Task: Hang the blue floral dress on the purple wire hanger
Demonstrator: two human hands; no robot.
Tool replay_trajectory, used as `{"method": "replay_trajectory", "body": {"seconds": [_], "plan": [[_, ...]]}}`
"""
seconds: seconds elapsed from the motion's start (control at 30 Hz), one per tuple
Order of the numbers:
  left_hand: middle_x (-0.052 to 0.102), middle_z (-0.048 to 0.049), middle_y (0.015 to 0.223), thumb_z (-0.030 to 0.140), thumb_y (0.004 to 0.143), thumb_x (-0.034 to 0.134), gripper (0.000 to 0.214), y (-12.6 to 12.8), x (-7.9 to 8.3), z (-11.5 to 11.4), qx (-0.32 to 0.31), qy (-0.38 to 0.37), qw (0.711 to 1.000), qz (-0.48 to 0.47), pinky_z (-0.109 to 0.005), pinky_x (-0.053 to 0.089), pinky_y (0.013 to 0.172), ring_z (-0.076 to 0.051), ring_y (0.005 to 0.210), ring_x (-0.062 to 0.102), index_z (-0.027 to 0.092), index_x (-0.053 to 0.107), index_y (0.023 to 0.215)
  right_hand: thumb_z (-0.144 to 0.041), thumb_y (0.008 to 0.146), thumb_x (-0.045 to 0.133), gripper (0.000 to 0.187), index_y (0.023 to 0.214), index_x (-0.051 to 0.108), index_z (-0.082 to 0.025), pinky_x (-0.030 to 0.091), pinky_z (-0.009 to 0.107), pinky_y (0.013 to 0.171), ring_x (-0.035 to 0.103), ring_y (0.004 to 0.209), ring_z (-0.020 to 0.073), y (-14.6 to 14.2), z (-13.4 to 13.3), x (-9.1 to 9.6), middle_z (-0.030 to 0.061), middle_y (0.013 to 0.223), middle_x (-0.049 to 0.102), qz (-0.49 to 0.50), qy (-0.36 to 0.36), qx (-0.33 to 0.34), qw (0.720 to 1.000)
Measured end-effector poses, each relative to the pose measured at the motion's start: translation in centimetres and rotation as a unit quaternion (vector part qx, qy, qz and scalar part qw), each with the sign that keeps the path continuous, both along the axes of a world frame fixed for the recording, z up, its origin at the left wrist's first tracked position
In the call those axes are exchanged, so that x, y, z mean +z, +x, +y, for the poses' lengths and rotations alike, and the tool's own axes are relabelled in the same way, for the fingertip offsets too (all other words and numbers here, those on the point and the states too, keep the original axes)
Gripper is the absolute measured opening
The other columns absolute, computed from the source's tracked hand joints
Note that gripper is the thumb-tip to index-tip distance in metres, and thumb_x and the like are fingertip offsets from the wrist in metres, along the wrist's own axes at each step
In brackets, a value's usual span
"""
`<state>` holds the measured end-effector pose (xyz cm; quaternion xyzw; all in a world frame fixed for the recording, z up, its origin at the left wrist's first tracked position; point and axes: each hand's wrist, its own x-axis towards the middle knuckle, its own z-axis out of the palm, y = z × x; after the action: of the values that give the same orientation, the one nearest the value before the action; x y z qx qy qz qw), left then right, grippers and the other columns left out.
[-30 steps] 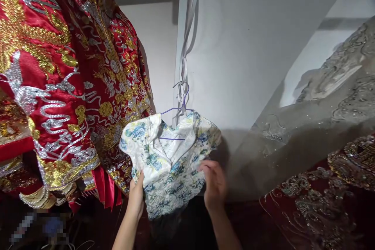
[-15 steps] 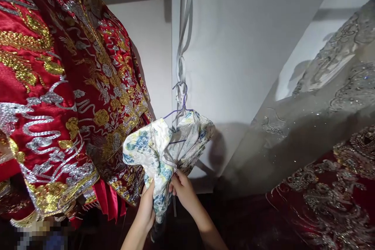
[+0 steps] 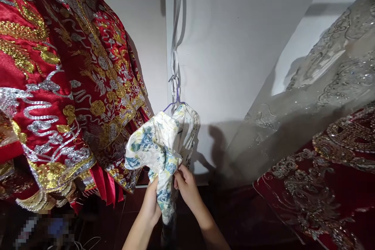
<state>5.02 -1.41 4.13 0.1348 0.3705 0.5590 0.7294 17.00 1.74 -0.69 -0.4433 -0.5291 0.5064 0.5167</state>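
Observation:
A small white garment with blue and yellow flowers (image 3: pixel 146 140) hangs on a thin purple wire hanger (image 3: pixel 177 93). The hanger's hook is caught in a looped white strap (image 3: pixel 175 62). My left hand (image 3: pixel 152 201) is closed around the lower left of the garment, its fingertips hidden behind the cloth. At the front opening edge, my right hand (image 3: pixel 184 185) pinches the fabric between thumb and fingers. The garment's left side faces me, and its right side is turned toward the wall, partly hidden.
A red jacket with gold and silver embroidery (image 3: pixel 96 86) hangs close on the left. On the right hang a sheer beaded grey dress (image 3: pixel 293 117) and a dark red beaded gown (image 3: pixel 316 187). Behind stands a white wall (image 3: pixel 228 54). The floor below is dark.
The garment has turned on its hanger, so its left front shows more and its right side less. My right hand has shifted slightly with the front edge. The view has moved a little.

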Motion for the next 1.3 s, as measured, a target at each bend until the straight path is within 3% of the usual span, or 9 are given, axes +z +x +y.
{"method": "replay_trajectory", "body": {"seconds": [0.27,0.47,0.6,0.87,0.97,1.03,1.13,1.23,1.3], "plan": [[0.075,-0.0111,0.092,0.027,0.078,0.075,0.028,0.3,0.6,-2.3,0.010,0.026,0.998,-0.058,-0.036,0.055,0.087,-0.028,0.093,0.071,0.009,0.073,0.099,-0.039,0.097,0.048,0.019,0.101,0.055,-0.021,0.040,0.025,0.053,0.049,0.053,0.0121,0.8,-1.3,0.5,-0.0041,0.064,0.050,0.020,0.038,0.043,0.998],[0.075,-0.0103,0.094,0.023,0.079,0.072,0.035,1.6,0.6,-3.6,0.009,0.032,0.997,-0.065,-0.035,0.057,0.081,-0.026,0.089,0.071,0.010,0.070,0.111,-0.031,0.093,0.053,0.011,0.098,0.055,-0.022,0.045,0.025,0.059,0.054,0.059,0.0124,3.7,-1.5,1.8,-0.0039,0.069,0.053,0.035,0.032,0.128,0.991],[0.075,-0.0098,0.090,0.027,0.080,0.072,0.036,2.7,0.8,-3.6,-0.003,0.009,0.998,-0.061,-0.034,0.058,0.075,-0.025,0.084,0.071,0.011,0.069,0.112,-0.041,0.095,0.053,0.022,0.106,0.055,-0.022,0.043,0.025,0.056,0.052,0.058,0.0126,4.6,-1.8,2.3,-0.0039,0.069,0.052,0.030,0.026,0.113,0.993],[0.075,-0.0110,0.089,0.040,0.078,0.073,0.041,2.5,0.1,-2.7,-0.074,0.008,0.997,-0.007,-0.039,0.055,0.083,-0.029,0.089,0.071,0.011,0.070,0.108,-0.045,0.098,0.048,0.026,0.092,0.054,-0.020,0.041,0.025,0.060,0.050,0.058,0.0129,6.3,-1.8,2.6,-0.0045,0.061,0.051,-0.015,0.025,0.103,0.994],[0.074,-0.0101,0.096,0.039,0.079,0.073,0.040,0.6,-0.8,-1.7,0.020,0.008,0.996,0.089,-0.041,0.052,0.092,-0.029,0.100,0.069,0.015,0.068,0.110,-0.045,0.098,0.046,0.028,0.085,0.049,-0.021,0.040,0.025,0.058,0.049,0.055,0.0119,6.1,-1.6,1.8,-0.0052,0.058,0.051,-0.024,-0.003,0.084,0.996],[0.072,-0.0087,0.101,0.038,0.080,0.073,0.038,-1.3,-1.6,-0.8,0.159,0.026,0.963,0.215,-0.040,0.047,0.100,-0.027,0.108,0.065,0.017,0.066,0.111,-0.046,0.097,0.045,0.029,0.081,0.046,-0.022,0.037,0.024,0.051,0.047,0.048,0.0112,5.7,-1.2,1.0,-0.0053,0.054,0.053,-0.038,-0.059,0.115,0.991],[0.065,-0.0075,0.109,0.039,0.081,0.073,0.041,-3.9,-2.5,0.3,0.314,0.114,0.850,0.407,-0.041,0.040,0.105,-0.026,0.113,0.059,0.018,0.062,0.115,-0.047,0.096,0.045,0.030,0.078,0.045,-0.022,0.029,0.023,0.043,0.045,0.039,0.0105,4.6,-0.5,0.0,-0.0043,0.051,0.057,-0.050,-0.120,0.170,0.977],[0.054,-0.0084,0.122,0.029,0.077,0.077,0.053,-5.1,-2.6,0.7,0.430,0.231,0.713,0.504,-0.040,0.039,0.104,-0.025,0.119,0.052,0.021,0.053,0.124,-0.044,0.095,0.046,0.030,0.074,0.043,-0.023,0.028,0.023,0.042,0.045,0.039,0.0096,2.7,0.3,-0.3,-0.0048,0.049,0.057,-0.037,-0.116,0.165,0.979],[0.053,-0.0080,0.120,0.022,0.077,0.075,0.049,-4.9,-2.8,0.7,0.425,0.301,0.658,0.544,-0.037,0.042,0.100,-0.024,0.115,0.052,0.022,0.053,0.121,-0.042,0.094,0.046,0.030,0.071,0.043,-0.023,0.029,0.022,0.042,0.044,0.038,0.0090,1.5,0.7,-0.1,-0.0052,0.048,0.057,-0.033,-0.113,0.157,0.981]]}}
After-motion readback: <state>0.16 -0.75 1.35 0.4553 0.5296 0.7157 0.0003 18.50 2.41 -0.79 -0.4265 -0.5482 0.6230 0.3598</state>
